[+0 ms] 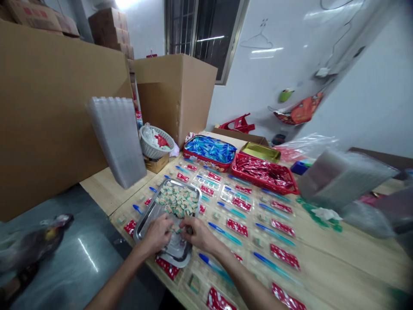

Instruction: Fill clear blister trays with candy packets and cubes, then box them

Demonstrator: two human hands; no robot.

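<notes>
Both hands are low over a metal tray (141, 224) that holds a heap of small pale green-and-tan blocks (178, 199). My left hand (158, 232) has its fingers curled together near a few loose blocks; what lies in its grip is hidden. Opposite it, the fingertips of my right hand (197, 233) pinch near the same blocks, and I cannot make out what they hold. Around and partly under the tray are rows of clear plastic packs, each with a blue pen (225, 233), a red white-spotted packet (237, 227) and, in some, a small block (194, 283).
Behind the rows stand a tin of blue pens (210, 148), a red basket of packets (264, 172) and a gold tray (260, 151). Stacked clear plastic trays (118, 140) rise at left, more (345, 181) at right. Large cardboard boxes (196, 94) stand behind.
</notes>
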